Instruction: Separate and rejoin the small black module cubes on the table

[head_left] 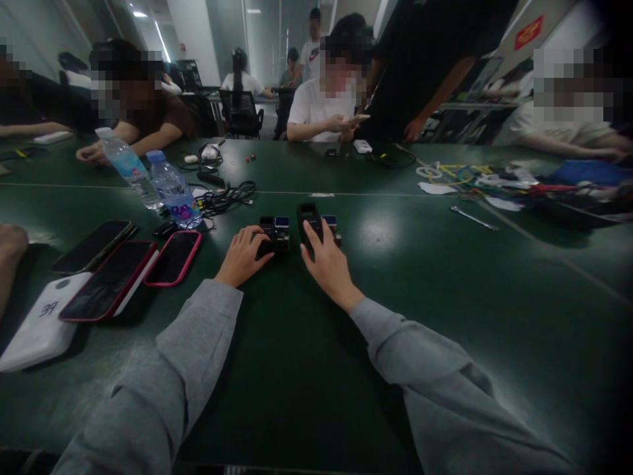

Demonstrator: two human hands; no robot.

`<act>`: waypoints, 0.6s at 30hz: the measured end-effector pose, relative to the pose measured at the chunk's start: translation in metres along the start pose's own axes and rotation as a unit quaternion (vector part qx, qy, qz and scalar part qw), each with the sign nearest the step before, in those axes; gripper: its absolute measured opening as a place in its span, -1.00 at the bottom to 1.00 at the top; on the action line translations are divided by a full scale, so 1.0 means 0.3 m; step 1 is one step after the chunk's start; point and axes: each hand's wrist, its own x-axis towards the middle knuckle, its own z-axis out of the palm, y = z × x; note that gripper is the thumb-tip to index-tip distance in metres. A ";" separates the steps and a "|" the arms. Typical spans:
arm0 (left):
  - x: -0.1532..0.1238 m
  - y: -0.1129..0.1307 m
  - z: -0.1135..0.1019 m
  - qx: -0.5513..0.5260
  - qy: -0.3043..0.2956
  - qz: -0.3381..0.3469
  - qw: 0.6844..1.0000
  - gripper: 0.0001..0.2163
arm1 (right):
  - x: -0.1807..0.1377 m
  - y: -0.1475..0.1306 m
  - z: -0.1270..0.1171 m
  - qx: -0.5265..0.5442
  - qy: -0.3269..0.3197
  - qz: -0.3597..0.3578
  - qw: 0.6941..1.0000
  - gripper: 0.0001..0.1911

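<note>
My left hand (242,256) rests on the green table (395,297) with its fingers curled around a small black device with a blue screen (277,232). My right hand (327,260) lies just to the right of it, fingers wrapped round a black oblong device (308,221). Behind the right hand sits another small module with a blue top (330,223). Both arms wear grey sleeves.
Three phones (174,258) and a white power bank (42,323) lie at the left, with two water bottles (171,191) and black cables (225,196) behind them. A metal tool (472,218) and wire clutter (475,177) lie at the right. Several people sit around the far edge.
</note>
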 end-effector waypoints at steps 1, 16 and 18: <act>0.000 0.000 0.000 0.001 0.001 0.001 1.000 -0.68 | 0.003 -0.007 0.015 -0.007 -0.013 0.005 1.000 -0.42; 0.001 -0.002 0.004 0.004 0.001 0.003 1.000 -0.70 | -0.011 0.030 0.079 0.005 -0.083 0.012 0.996 -0.33; 0.002 0.000 0.001 0.003 -0.003 0.001 1.000 -0.70 | -0.009 0.031 0.077 0.012 -0.085 0.008 0.996 -0.34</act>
